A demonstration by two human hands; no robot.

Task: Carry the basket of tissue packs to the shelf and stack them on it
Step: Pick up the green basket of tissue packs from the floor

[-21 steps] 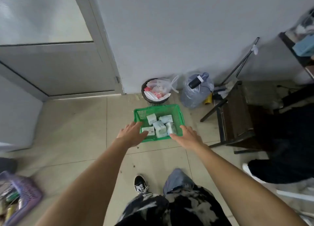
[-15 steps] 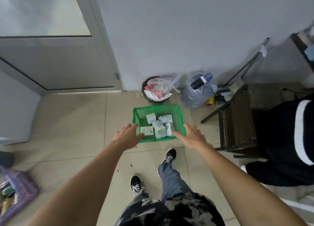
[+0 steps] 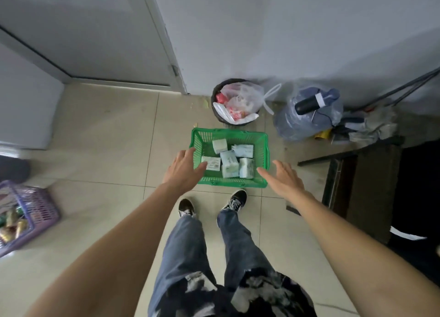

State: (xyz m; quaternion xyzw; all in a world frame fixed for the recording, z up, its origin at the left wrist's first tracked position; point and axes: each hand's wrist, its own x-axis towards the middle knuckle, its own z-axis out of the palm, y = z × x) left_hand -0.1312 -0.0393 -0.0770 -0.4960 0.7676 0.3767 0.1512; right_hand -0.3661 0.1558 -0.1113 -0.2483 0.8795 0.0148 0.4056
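Observation:
A green plastic basket (image 3: 263,150) sits on the tiled floor just ahead of my feet. Several white and pale blue tissue packs (image 3: 229,163) lie loose inside it. My left hand (image 3: 183,171) hovers over the basket's near left corner, fingers spread and empty. My right hand (image 3: 284,177) is off the near right corner, palm turned inward, also empty. Neither hand grips the basket. No shelf shows in this view.
A black bin with a plastic bag (image 3: 234,102) stands against the wall behind the basket, beside a clear bag of items (image 3: 307,115). A dark stool or low table (image 3: 364,181) is on the right. A purple basket (image 3: 26,214) sits at far left. A door (image 3: 90,30) is at back left.
I have stepped closer, so the basket now lies right in front of my shoes. Both hands have dropped toward its near corners and spread slightly apart.

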